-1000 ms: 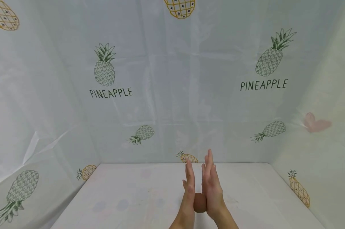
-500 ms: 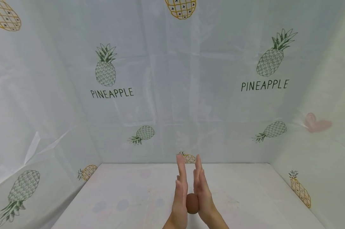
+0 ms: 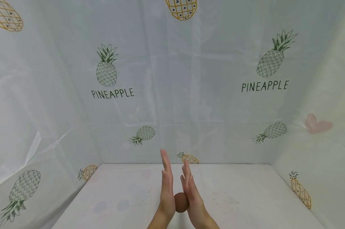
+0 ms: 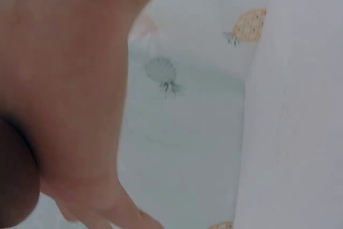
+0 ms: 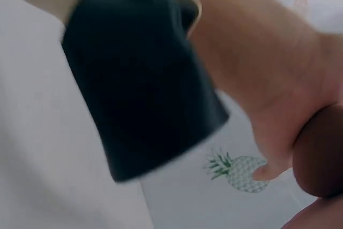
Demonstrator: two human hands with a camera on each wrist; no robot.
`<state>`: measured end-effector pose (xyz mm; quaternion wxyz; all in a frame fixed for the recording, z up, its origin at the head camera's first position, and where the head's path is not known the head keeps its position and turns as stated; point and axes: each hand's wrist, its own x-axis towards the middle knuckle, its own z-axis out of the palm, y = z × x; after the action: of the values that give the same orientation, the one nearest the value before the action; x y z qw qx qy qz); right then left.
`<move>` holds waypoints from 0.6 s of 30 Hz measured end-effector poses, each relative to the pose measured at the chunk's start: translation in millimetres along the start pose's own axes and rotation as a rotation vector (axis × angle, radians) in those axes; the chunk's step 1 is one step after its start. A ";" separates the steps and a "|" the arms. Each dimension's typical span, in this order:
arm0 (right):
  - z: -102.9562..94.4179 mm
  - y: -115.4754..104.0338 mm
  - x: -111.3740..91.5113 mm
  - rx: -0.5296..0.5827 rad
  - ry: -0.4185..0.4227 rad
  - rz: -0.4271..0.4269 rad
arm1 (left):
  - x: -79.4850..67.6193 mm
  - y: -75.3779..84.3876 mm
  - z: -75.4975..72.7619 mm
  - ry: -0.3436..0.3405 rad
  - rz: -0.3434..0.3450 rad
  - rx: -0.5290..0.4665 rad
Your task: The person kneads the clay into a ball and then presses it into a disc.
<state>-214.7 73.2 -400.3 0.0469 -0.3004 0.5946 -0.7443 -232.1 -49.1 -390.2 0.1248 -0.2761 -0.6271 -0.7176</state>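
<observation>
A smooth brown ball (image 3: 181, 202), like clay or dough though the frames do not settle which, sits between two palms above the white table. My left hand (image 3: 167, 195) presses its left side with straight fingers pointing up and away. Against the right side lies the palm of my right hand (image 3: 194, 203), also straight-fingered and a little lower at the tips. In the left wrist view the brown ball (image 4: 16, 178) is cut off at the left edge beside a palm. The right wrist view has the brown ball (image 5: 321, 156) at its right edge, partly covered by the hands.
The white table top (image 3: 241, 197) carries faint coloured smudges. Pale sheeting (image 3: 172, 79) printed with pineapples surrounds it at the back and both sides. A dark cuff-like piece (image 5: 139, 84) with a beige edge fills much of the right wrist view.
Both hands and the ball have shifted left. The left hand has slid forward and up past the right, whose fingertips now stand lower than the left's. The ball stays between the palms.
</observation>
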 end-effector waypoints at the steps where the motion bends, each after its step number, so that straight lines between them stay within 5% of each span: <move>1: 2.1 -1.0 -0.1 0.000 -0.005 -0.001 | 1.5 -2.1 -2.8 0.018 0.000 0.013; 8: 6.0 -6.6 -1.9 -0.030 0.035 -0.037 | 7.8 -22.5 -8.3 0.071 0.069 0.123; 18: -8.5 -20.0 -4.4 -0.082 0.112 -0.122 | -1.1 -35.7 13.8 -0.067 0.009 0.102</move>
<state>-209.7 88.1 -384.7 -0.0442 -0.2953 0.6070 -0.7365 -246.6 -29.4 -419.6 0.1207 -0.2961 -0.6656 -0.6744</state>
